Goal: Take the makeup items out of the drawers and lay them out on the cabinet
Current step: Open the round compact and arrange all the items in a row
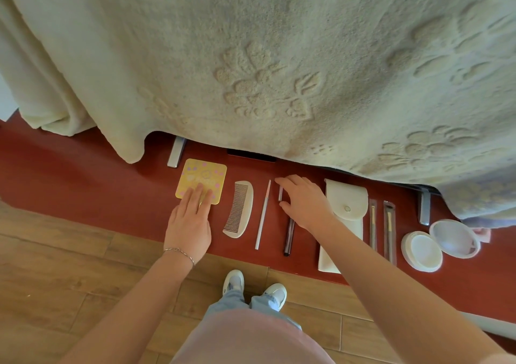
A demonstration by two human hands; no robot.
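Head view: my right hand [303, 201] curls half-open over a dark pencil [289, 235], gripping nothing. It runs lengthwise toward me. My left hand [190, 224] lies flat on the yellow card [202, 176].

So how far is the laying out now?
Laid out on the red cabinet top: white comb, thin silver stick, white pouch, two wrapped brushes. Left hand presses the yellow square case; right hand places a dark pen. Drawers are unseen.
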